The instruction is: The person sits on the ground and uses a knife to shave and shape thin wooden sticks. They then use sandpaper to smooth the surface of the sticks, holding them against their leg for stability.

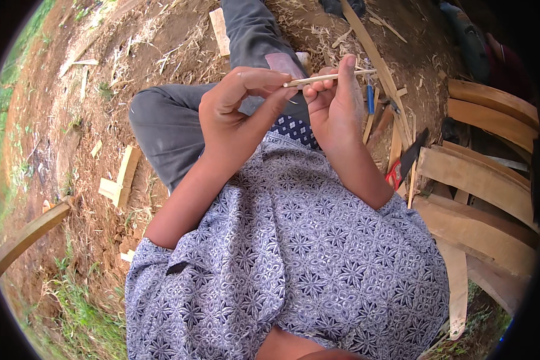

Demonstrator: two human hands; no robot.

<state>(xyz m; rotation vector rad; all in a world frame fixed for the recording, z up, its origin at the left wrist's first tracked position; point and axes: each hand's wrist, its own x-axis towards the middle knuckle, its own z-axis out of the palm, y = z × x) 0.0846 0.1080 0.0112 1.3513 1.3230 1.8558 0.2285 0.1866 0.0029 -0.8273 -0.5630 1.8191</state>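
A thin, pale wooden stick [313, 80] is held crosswise above my lap, tilted slightly up to the right. My left hand [237, 111] pinches it near its left end between thumb and fingertips. Further along, my right hand [336, 111] has its fingers curled against the stick, with its thumb pointing up beside it. The right part of the stick passes behind that thumb and shows again beyond it. A small curl or sliver hangs just under the left end.
Right of my legs lie a long wooden strip [366, 39], a blue-handled tool [370, 99] and a red-handled tool [395, 176] with a dark blade. Curved planks [474, 183] are stacked at the right. Joined wood pieces [125, 174] and a curved beam [33, 233] lie left, among shavings.
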